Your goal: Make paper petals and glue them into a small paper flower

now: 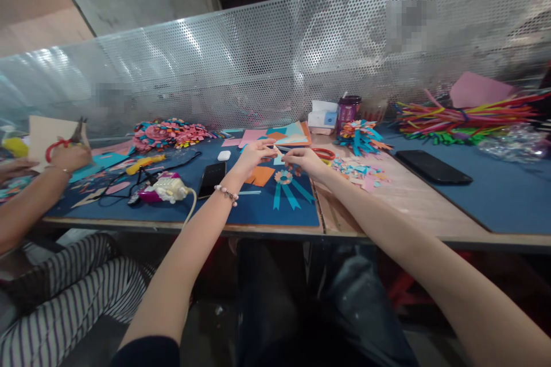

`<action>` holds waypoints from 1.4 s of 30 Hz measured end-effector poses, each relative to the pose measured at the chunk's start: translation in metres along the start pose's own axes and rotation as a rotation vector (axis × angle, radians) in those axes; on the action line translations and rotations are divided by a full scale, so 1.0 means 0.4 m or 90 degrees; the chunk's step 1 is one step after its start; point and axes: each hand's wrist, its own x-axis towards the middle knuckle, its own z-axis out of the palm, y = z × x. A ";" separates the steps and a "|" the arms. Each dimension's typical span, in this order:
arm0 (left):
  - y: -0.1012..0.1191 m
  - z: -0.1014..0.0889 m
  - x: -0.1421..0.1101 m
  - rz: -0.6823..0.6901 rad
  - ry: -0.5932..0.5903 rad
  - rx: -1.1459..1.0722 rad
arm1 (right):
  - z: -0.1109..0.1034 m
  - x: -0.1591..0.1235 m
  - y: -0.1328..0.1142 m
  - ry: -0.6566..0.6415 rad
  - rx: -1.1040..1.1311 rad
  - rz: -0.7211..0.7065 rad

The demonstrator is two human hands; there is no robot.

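My left hand (255, 155) and my right hand (303, 159) meet over the blue mat (258, 206), both pinching a small pale paper strip (278, 152) between their fingertips. Just below them lie an orange paper square (260, 176) and a teal paper flower with ribbon tails (287, 188). Red-handled scissors (323, 153) rest just behind my right hand. My left wrist wears a bead bracelet.
A black phone (212, 179), a white charger with cord (170, 188) and a yellow glue gun (144, 163) lie left. Another person's hand holds red scissors (64, 143) at far left. Paper flowers (172, 133), coloured sheets (284, 135), scraps (359, 173), a second phone (433, 167), coloured strips (460, 117) and a perforated metal screen (275, 57) lie beyond.
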 end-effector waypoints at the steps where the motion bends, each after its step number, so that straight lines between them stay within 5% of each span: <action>1: 0.000 0.000 0.000 0.000 0.001 -0.002 | 0.000 0.000 0.001 0.003 0.000 0.000; 20: -0.008 0.013 -0.003 0.038 0.060 0.025 | -0.005 0.009 0.006 0.007 -0.034 -0.091; 33: 0.004 0.025 -0.010 0.061 -0.027 -0.021 | 0.002 0.004 0.005 0.012 -0.060 -0.088; 42: -0.005 0.015 -0.004 0.051 -0.008 -0.009 | 0.003 0.002 0.003 -0.001 -0.062 -0.082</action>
